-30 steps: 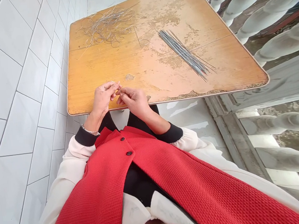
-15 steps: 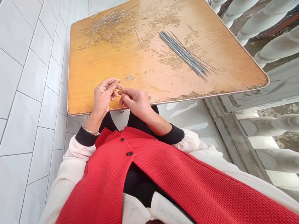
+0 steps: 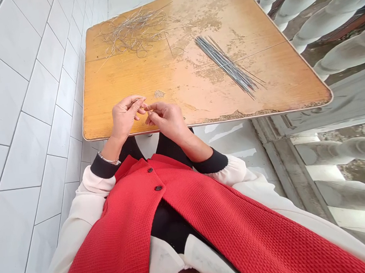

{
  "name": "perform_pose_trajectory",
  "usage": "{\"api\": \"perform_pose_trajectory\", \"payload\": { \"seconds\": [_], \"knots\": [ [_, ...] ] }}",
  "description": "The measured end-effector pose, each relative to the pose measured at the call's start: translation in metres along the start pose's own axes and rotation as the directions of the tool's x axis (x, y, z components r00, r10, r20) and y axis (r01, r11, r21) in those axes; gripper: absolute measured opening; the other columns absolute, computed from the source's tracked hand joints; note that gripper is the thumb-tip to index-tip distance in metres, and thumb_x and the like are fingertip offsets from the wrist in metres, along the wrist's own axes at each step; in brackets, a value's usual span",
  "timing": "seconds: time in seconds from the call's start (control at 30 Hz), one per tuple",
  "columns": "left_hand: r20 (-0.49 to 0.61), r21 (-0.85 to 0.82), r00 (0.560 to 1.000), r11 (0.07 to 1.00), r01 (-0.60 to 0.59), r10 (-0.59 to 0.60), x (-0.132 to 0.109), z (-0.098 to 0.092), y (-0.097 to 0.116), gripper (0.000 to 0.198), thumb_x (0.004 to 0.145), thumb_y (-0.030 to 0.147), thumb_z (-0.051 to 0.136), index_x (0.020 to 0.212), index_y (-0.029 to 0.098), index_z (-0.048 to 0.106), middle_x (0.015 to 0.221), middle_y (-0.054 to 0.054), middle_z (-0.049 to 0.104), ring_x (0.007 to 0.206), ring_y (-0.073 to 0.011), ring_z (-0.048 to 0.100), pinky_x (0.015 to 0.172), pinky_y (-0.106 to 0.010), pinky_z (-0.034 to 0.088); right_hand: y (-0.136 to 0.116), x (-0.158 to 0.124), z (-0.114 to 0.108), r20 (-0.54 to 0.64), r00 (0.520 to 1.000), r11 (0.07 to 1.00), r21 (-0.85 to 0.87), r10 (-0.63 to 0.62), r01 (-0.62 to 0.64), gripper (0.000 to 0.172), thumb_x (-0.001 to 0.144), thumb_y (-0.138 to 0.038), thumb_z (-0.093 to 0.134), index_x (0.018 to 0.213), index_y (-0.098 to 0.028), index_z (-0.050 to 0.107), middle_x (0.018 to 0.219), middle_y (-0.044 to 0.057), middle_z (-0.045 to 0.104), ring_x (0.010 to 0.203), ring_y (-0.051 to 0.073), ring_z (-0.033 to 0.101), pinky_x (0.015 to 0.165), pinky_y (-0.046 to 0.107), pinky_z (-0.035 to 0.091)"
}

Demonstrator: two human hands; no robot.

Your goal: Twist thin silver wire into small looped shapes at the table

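Above the near edge of the table, my left hand [image 3: 125,117] pinches a thin wire [image 3: 147,107] between thumb and forefinger. My right hand [image 3: 168,118] is closed on the same wire just to the right, its thumb pressed against the forefinger. Only a short bit of wire shows between the fingertips; the rest is hidden or too fine to make out. Farther back on the left lies a loose tangle of bent, looped wires [image 3: 138,28]. A bundle of straight grey wires [image 3: 225,67] rests on the right half of the table.
The worn wooden table [image 3: 114,80] has peeling patches and a chipped near edge. One long single wire [image 3: 258,53] crosses the bundle toward the right edge. A tiled wall [image 3: 47,120] stands close on the left, a white balustrade [image 3: 316,18] on the right.
Both hands stay pinched on the wire and have spread very slightly apart. The wires on the table lie as before; the view has shifted a little.
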State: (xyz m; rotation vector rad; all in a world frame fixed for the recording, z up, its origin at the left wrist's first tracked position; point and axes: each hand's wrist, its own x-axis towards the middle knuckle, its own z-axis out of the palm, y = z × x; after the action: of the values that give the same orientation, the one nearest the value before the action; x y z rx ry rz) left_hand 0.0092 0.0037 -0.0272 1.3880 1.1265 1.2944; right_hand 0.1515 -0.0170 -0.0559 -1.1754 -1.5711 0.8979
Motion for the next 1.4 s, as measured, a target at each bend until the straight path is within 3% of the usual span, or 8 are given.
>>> {"api": "perform_pose_trajectory", "payload": {
  "seconds": [0.13, 0.3, 0.47, 0.7, 0.8, 1.0, 1.27, 1.4],
  "knots": [
    [0.056, 0.129, 0.998, 0.991, -0.019, 0.011, -0.002, -0.005, 0.005, 0.017, 0.093, 0.031, 0.067, 0.088, 0.017, 0.074, 0.078, 0.000, 0.074, 0.069, -0.0056, 0.070, 0.051, -0.012, 0.045, -0.002, 0.010, -0.004, -0.072, 0.992, 0.988, -0.124, -0.101, 0.092, 0.026, 0.092, -0.042, 0.062, 0.101, -0.018, 0.069, 0.063, -0.001, 0.068, 0.060, 0.015, 0.065, 0.063, 0.028, 0.048],
    [0.108, 0.286, 0.994, 0.956, -0.057, 0.027, -0.005, -0.008, 0.010, 0.027, 0.096, 0.041, 0.059, 0.095, 0.017, 0.073, 0.083, -0.002, 0.076, 0.074, -0.0082, 0.072, 0.056, -0.014, 0.049, -0.002, 0.013, -0.007, -0.104, 0.967, 0.940, -0.280, -0.234, 0.197, 0.031, 0.099, -0.045, 0.053, 0.101, -0.019, 0.071, 0.071, 0.002, 0.070, 0.065, 0.016, 0.066, 0.069, 0.030, 0.049],
    [0.092, 0.464, 0.981, 0.864, -0.196, 0.173, -0.008, -0.009, 0.011, 0.026, 0.099, 0.038, 0.054, 0.092, 0.019, 0.070, 0.067, 0.003, 0.069, 0.060, -0.0064, 0.066, 0.060, -0.017, 0.049, 0.001, 0.015, -0.010, -0.101, 0.949, 0.888, -0.393, -0.299, 0.238, 0.033, 0.103, -0.042, 0.046, 0.102, -0.021, 0.070, 0.074, 0.005, 0.070, 0.073, 0.019, 0.068, 0.075, 0.032, 0.050],
    [0.123, 0.478, 0.971, 0.845, -0.240, 0.206, -0.012, -0.005, 0.014, 0.026, 0.101, 0.032, 0.050, 0.086, 0.019, 0.067, 0.057, 0.005, 0.062, 0.052, -0.0064, 0.061, 0.060, -0.020, 0.047, 0.002, 0.018, -0.009, -0.067, 0.885, 0.725, -0.604, -0.461, 0.332, 0.032, 0.103, -0.026, 0.038, 0.103, -0.020, 0.069, 0.074, 0.006, 0.071, 0.071, 0.020, 0.067, 0.069, 0.031, 0.048],
    [0.112, 0.462, 0.969, 0.851, -0.249, 0.223, -0.012, -0.002, 0.012, 0.026, 0.101, 0.032, 0.049, 0.086, 0.020, 0.067, 0.057, 0.006, 0.061, 0.051, -0.0064, 0.060, 0.059, -0.020, 0.047, 0.005, 0.020, -0.005, -0.107, 0.866, 0.726, -0.600, -0.489, 0.337, 0.032, 0.103, -0.027, 0.037, 0.098, -0.019, 0.067, 0.076, 0.006, 0.071, 0.071, 0.019, 0.066, 0.069, 0.031, 0.046],
    [0.082, 0.421, 0.971, 0.876, -0.237, 0.224, -0.010, 0.001, 0.007, 0.025, 0.102, 0.030, 0.048, 0.088, 0.020, 0.066, 0.057, 0.006, 0.062, 0.051, -0.0060, 0.060, 0.059, -0.020, 0.048, 0.011, 0.026, 0.006, -0.223, 0.857, 0.796, -0.530, -0.464, 0.293, 0.033, 0.105, -0.031, 0.035, 0.099, -0.020, 0.066, 0.076, 0.005, 0.072, 0.070, 0.017, 0.066, 0.069, 0.030, 0.047],
    [0.030, 0.420, 0.974, 0.881, -0.218, 0.227, -0.010, 0.002, 0.009, 0.020, 0.101, 0.029, 0.050, 0.101, 0.023, 0.069, 0.060, 0.006, 0.064, 0.054, -0.0084, 0.063, 0.065, -0.022, 0.052, -0.007, 0.018, -0.001, -0.210, 0.925, 0.893, -0.393, -0.317, 0.217, 0.034, 0.104, -0.039, 0.041, 0.114, -0.022, 0.069, 0.078, 0.006, 0.074, 0.079, 0.019, 0.071, 0.074, 0.031, 0.052],
    [0.025, 0.426, 0.974, 0.879, -0.214, 0.225, -0.008, 0.001, 0.006, 0.020, 0.100, 0.031, 0.052, 0.106, 0.025, 0.071, 0.061, 0.005, 0.064, 0.057, -0.0096, 0.065, 0.067, -0.023, 0.052, -0.011, 0.020, -0.002, -0.198, 0.952, 0.947, -0.270, -0.234, 0.176, 0.036, 0.102, -0.048, 0.046, 0.111, -0.023, 0.070, 0.076, 0.005, 0.072, 0.079, 0.020, 0.071, 0.073, 0.031, 0.054]
  ]
}}
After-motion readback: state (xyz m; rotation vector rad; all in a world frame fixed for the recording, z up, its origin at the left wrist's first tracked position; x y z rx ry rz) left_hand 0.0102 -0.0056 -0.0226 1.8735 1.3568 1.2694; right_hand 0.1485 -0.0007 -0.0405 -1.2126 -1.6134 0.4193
